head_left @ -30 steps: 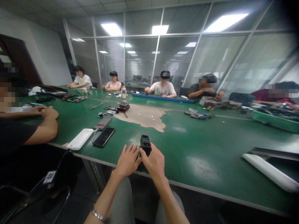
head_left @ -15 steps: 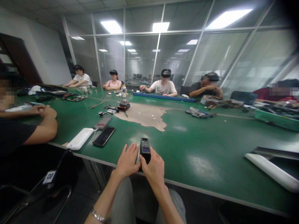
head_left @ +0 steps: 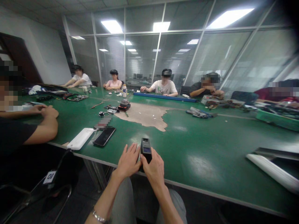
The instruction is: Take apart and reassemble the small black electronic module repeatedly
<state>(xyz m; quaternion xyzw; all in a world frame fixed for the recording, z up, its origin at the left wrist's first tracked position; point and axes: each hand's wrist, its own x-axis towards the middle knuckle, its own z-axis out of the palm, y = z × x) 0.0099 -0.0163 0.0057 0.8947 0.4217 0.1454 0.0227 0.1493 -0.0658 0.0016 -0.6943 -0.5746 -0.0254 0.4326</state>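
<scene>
My right hand [head_left: 153, 165] is wrapped around a small black box-shaped device [head_left: 146, 149], thumb on its left side and fingers on its right. The device is held near the front edge of the green table [head_left: 182, 158]. Its upper face has a dark window at the far end, a row of small marks and a bluish, screen-like panel closer to me. Just left of it, my left hand [head_left: 128, 160] lies palm down with fingers stretched out, gripping nothing that I can see. Its fingertips come close to the device; whether they touch it I cannot tell.
Left of my hands lie a dark phone [head_left: 104, 137] and a white power bank [head_left: 80, 139]. Ahead are a bare tan patch [head_left: 147, 115], electronic parts [head_left: 124, 105] and a bottle [head_left: 124, 91]. Gloves [head_left: 201, 113] and a white-edged frame [head_left: 272, 171] are rightward. Several people sit around.
The device in my right hand has tipped slightly, and its near panel has gone from dark to bluish. My left hand has stayed almost still.
</scene>
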